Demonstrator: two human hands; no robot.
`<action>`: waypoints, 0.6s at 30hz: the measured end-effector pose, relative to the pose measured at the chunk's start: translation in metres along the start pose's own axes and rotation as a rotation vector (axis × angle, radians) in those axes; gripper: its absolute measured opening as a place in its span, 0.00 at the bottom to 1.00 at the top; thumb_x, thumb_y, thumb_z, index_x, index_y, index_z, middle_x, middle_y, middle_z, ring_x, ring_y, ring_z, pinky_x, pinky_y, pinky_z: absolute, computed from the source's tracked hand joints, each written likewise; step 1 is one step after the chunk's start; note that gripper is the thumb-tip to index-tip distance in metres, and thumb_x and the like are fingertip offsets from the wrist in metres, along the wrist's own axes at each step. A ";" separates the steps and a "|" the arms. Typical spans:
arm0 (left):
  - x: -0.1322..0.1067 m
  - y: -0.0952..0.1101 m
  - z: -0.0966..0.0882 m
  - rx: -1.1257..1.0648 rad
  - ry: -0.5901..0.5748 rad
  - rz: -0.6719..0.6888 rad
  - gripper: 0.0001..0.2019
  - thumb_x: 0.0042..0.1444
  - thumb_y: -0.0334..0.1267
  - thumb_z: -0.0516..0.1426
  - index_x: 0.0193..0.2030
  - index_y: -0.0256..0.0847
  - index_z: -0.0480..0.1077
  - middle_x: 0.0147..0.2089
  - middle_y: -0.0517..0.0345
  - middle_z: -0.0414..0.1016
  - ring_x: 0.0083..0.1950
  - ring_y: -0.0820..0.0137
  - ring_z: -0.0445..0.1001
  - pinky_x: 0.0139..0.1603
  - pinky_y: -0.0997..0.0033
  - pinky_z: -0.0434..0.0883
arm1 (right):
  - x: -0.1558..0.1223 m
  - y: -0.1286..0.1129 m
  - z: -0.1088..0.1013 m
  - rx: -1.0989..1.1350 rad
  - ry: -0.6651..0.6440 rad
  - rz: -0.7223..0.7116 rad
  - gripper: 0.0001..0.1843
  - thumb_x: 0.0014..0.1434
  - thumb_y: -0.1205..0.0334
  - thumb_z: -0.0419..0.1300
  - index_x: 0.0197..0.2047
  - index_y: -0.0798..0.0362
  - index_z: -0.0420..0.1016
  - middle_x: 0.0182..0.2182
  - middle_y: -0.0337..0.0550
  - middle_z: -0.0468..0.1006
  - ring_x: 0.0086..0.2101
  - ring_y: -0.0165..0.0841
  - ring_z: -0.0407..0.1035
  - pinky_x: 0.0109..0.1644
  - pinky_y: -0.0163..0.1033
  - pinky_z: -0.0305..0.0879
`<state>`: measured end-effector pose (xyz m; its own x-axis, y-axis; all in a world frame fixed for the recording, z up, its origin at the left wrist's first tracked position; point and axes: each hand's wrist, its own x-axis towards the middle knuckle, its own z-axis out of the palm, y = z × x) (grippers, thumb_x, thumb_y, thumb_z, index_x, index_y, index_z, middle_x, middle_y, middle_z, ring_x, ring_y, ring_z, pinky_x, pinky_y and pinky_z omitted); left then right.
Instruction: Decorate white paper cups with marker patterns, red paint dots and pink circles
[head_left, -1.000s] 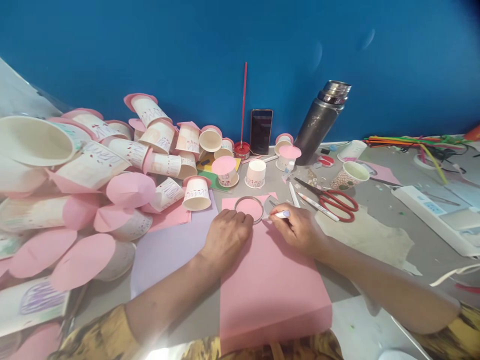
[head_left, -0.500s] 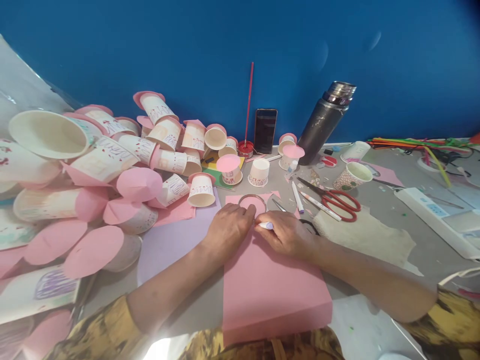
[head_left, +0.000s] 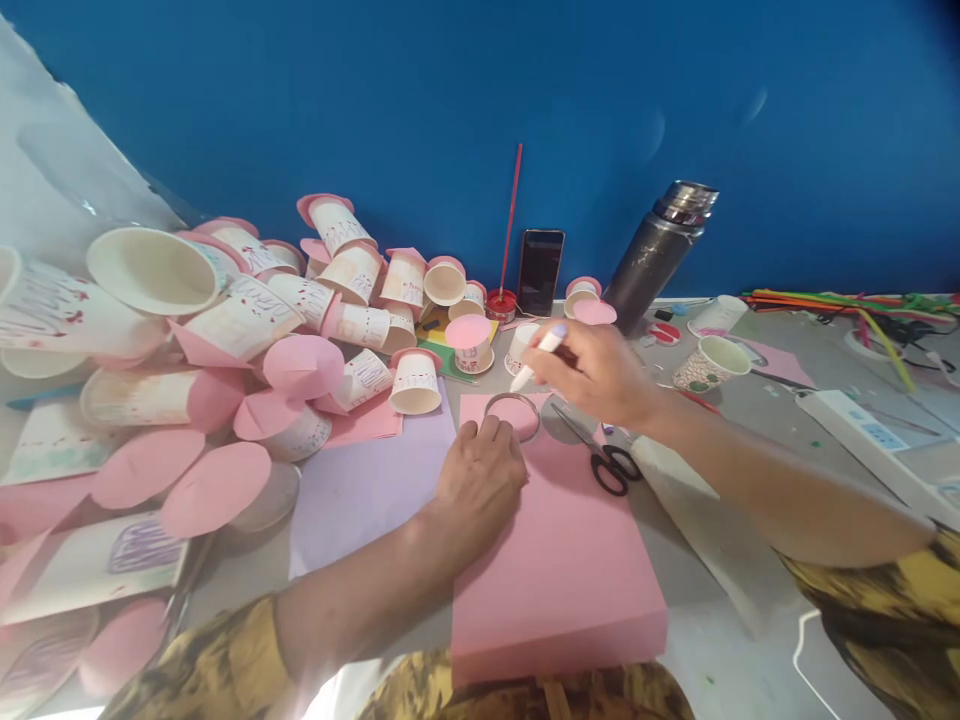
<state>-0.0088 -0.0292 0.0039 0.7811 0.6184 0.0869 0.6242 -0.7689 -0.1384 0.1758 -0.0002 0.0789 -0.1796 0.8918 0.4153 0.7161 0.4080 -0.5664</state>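
Note:
My left hand (head_left: pixel 480 472) rests on a stack of pink paper (head_left: pixel 555 560), its fingertips pressing on a metal ring (head_left: pixel 512 416) that lies flat near the stack's far edge. My right hand (head_left: pixel 592 372) is raised above and behind the ring, closed round a white marker (head_left: pixel 538 357) whose tip points down toward the ring. A lilac sheet (head_left: pixel 367 480) lies under the stack's left side.
Black-handled scissors (head_left: pixel 600 455) lie right of the ring. Several paper cups with pink discs (head_left: pixel 300 330) are heaped at the left. A phone (head_left: pixel 541 272), a steel flask (head_left: pixel 656 252), a patterned cup (head_left: pixel 709 362) and a white power strip (head_left: pixel 862 425) stand behind and right.
My right hand has lifted off the pink paper with the marker and moved up and back, above the ring. My left hand stays on the ring. The camera has shifted slightly.

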 end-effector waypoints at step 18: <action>-0.005 0.036 -0.033 -0.132 -0.307 -0.243 0.27 0.66 0.56 0.60 0.46 0.28 0.81 0.27 0.45 0.79 0.30 0.58 0.80 0.27 0.69 0.62 | 0.040 -0.039 0.065 -0.508 -0.846 -0.225 0.10 0.65 0.64 0.56 0.36 0.54 0.78 0.28 0.49 0.80 0.27 0.37 0.70 0.28 0.41 0.53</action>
<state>0.0104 -0.0652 0.0313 0.5811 0.7890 -0.1996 0.8025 -0.5963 -0.0209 0.0970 0.0328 0.0714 -0.6242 0.7303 -0.2777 0.7732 0.6283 -0.0856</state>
